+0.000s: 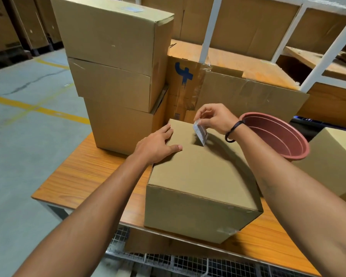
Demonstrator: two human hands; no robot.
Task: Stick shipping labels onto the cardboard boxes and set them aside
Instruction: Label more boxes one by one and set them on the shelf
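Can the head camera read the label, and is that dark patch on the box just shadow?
Head view: the shipping label pinched by the right hand is blurred, print unreadable; head view: the dark patch on the cardboard box is that hand's and arm's shadow; head view edges: the wide lens bends the white shelf posts.

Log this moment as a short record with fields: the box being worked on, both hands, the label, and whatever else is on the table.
front box: closed, on the wooden table
left hand: flat on the box top, fingers straight
label: tilted above the box top, not yet stuck flat
right hand: pinches the label's upper end
stack: three closed boxes beyond the left hand, a sticker on the top one
pink tub: tilted, right of the front box
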